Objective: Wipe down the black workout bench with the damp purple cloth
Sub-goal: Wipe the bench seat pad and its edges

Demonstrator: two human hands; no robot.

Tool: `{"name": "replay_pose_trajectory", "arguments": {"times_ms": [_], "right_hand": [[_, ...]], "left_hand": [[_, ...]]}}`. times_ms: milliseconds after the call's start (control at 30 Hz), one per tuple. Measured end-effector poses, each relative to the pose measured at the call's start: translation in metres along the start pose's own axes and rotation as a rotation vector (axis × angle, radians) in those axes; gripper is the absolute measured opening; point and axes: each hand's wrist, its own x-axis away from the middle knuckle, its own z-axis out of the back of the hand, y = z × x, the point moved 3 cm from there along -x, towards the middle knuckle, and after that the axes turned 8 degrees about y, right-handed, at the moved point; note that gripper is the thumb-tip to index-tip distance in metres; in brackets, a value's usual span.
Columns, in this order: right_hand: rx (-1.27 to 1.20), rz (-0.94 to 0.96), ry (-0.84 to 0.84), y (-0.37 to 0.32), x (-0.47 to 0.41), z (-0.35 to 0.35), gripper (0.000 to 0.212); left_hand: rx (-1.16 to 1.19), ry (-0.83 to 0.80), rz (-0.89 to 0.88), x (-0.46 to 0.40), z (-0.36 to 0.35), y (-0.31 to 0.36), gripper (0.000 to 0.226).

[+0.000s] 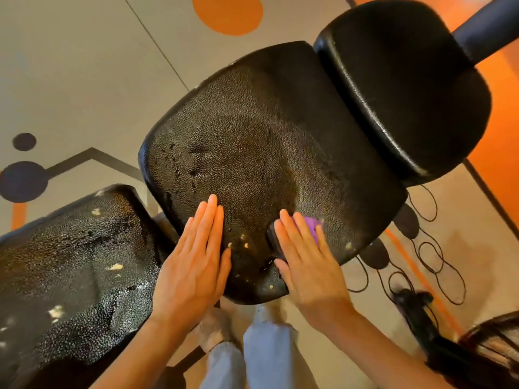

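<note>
Here the bench fills the middle of the view, its black pebbled seat pad tilted from 7 o'clock toward 1 o'clock. Both hands lie flat on the near end of this surface. The left hand rests palm down with fingers straight and together, holding nothing, its fingertips pointing toward 12 o'clock. The right hand sits at 3 o'clock from the left one, well apart from it, fingers straight and pressing down on the cloth — only a purple patch shows past the fingers, with a darker edge peeking out at the hand's 9 o'clock side. The cloth lies on the seat pad near its right rim, under that hand.

The pad shines with wet streaks around 10 o'clock of the left hand, and small pale chips in the covering dot the near edge between the hands. A second pad stands at 1 o'clock, just beside the seat pad, with a dark bar running off behind it. Another worn pad, speckled with pale tears, lies at 8 o'clock. The floor is beige with orange and dark circles. A loose black cord loops over it at 4 o'clock — beside dark hair. Pale trouser legs show at 6 o'clock.
</note>
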Motion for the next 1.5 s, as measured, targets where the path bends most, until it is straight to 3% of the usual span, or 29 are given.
{"name": "replay_pose_trajectory", "arguments": {"times_ms": [67, 100, 200, 267, 367, 433, 467, 567, 633, 667, 733, 800, 833, 867, 933, 1000, 1033, 1100, 1167, 1200, 1267, 1333, 1400, 1433, 1500], "right_hand": [[-0.01, 0.083, -0.002, 0.019, -0.023, -0.002, 0.059], [-0.013, 0.038, 0.03, 0.031, -0.051, 0.001, 0.057], [-0.178, -0.356, 0.132, 0.066, -0.125, 0.014, 0.055], [-0.177, -0.468, 0.171, 0.047, -0.107, 0.008, 0.057], [-0.088, -0.069, 0.058, -0.02, -0.023, -0.001, 0.059], [-0.071, 0.166, 0.038, -0.008, -0.015, -0.006, 0.058], [-0.003, 0.172, 0.085, 0.013, -0.032, -0.006, 0.057], [-0.103, -0.314, 0.141, 0.078, -0.093, 0.008, 0.051], [-0.147, -0.543, 0.205, 0.068, -0.087, 0.01, 0.054], [-0.108, -0.478, 0.207, 0.044, -0.069, 0.007, 0.056], [-0.09, -0.143, 0.085, -0.007, -0.022, -0.001, 0.059], [-0.074, 0.126, 0.055, 0.0, -0.006, -0.006, 0.06], [-0.016, 0.17, 0.086, 0.022, -0.017, -0.007, 0.06], [0.045, 0.095, 0.108, 0.05, -0.031, -0.007, 0.058], [-0.026, -0.269, 0.11, 0.098, -0.058, 0.004, 0.054], [-0.109, -0.517, 0.195, 0.086, -0.054, 0.007, 0.056], [-0.108, -0.468, 0.216, 0.059, -0.041, 0.005, 0.057], [-0.165, -0.121, 0.125, -0.006, -0.007, -0.003, 0.058], [-0.203, 0.146, 0.097, -0.013, 0.005, -0.004, 0.058], [-0.163, 0.192, 0.114, 0.007, -0.002, -0.005, 0.057], [-0.039, 0.026, 0.127, 0.071, -0.019, -0.005, 0.056], [-0.085, -0.323, 0.114, 0.124, -0.029, 0.001, 0.055], [-0.15, -0.503, 0.172, 0.107, -0.023, 0.004, 0.056], [-0.13, -0.451, 0.194, 0.077, -0.015, 0.001, 0.056], [-0.133, -0.135, 0.138, 0.013, 0.004, -0.005, 0.057]], "left_hand": [[0.0, -0.008, -0.002, -0.001, 0.0, -0.001, 0.066], [-0.008, -0.014, -0.004, -0.001, 0.0, -0.001, 0.066], [-0.018, -0.016, 0.004, 0.0, -0.001, -0.001, 0.066], [-0.004, -0.017, 0.004, 0.0, -0.002, 0.0, 0.066], [0.017, -0.023, 0.02, 0.001, -0.003, 0.0, 0.067], [0.025, -0.023, 0.023, 0.001, -0.003, 0.0, 0.067], [0.024, -0.019, 0.021, 0.001, -0.003, 0.0, 0.066], [0.018, 0.005, 0.017, 0.002, -0.004, 0.001, 0.066], [0.014, 0.016, 0.014, 0.001, -0.005, 0.001, 0.065], [0.013, 0.018, 0.012, 0.002, -0.005, 0.002, 0.065], [0.02, 0.02, 0.01, 0.002, -0.004, 0.002, 0.065], [0.022, 0.019, 0.01, 0.001, -0.003, 0.002, 0.065], [0.019, 0.017, 0.013, 0.001, -0.004, 0.001, 0.065], [0.022, 0.014, 0.016, 0.001, -0.004, 0.001, 0.066], [0.045, 0.022, 0.027, 0.001, -0.004, 0.0, 0.066], [0.055, 0.033, 0.028, 0.001, -0.004, 0.001, 0.066], [0.053, 0.03, 0.028, 0.001, -0.004, 0.001, 0.066], [0.048, 0.021, 0.041, 0.001, -0.003, 0.0, 0.067], [0.035, 0.024, 0.056, 0.0, -0.003, -0.001, 0.068], [0.026, 0.026, 0.065, 0.0, -0.004, -0.001, 0.068], [0.02, 0.036, 0.067, 0.001, -0.005, -0.001, 0.068], [0.024, 0.046, 0.061, 0.0, -0.006, 0.0, 0.068], [0.019, 0.044, 0.06, 0.0, -0.007, 0.0, 0.069], [0.012, 0.043, 0.063, 0.001, -0.006, 0.0, 0.069], [-0.003, 0.048, 0.068, 0.0, -0.006, 0.001, 0.069]]}}
